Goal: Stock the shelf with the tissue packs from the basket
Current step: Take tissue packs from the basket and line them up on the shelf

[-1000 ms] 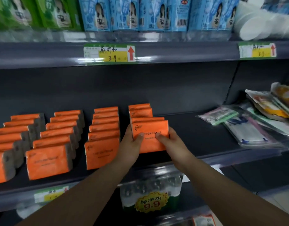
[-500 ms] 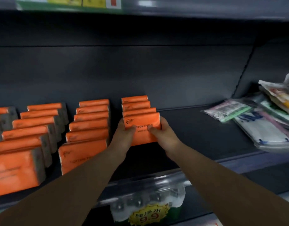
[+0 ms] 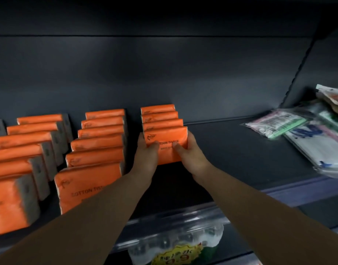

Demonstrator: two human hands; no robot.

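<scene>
An orange tissue pack (image 3: 167, 137) marked COTTON TISSUE stands upright on the dark shelf (image 3: 240, 150), pressed against three more orange packs (image 3: 158, 116) behind it. My left hand (image 3: 146, 157) grips its left edge and my right hand (image 3: 191, 155) grips its right edge. To the left stand further rows of orange packs: one row (image 3: 99, 142) beside my left arm and others (image 3: 26, 150) at the far left. The basket is out of sight.
Flat plastic-wrapped packets (image 3: 305, 136) lie piled on the right part of the shelf. A dark back panel (image 3: 164, 73) closes the shelf. Below the shelf's front rail (image 3: 183, 217), a wrapped pack of bottles with a yellow 9.9 price tag (image 3: 175, 253) sits underneath.
Both hands have pushed the front pack back against the row behind it. My view has dropped and moved closer, so the upper shelf and its price labels have left the frame.
</scene>
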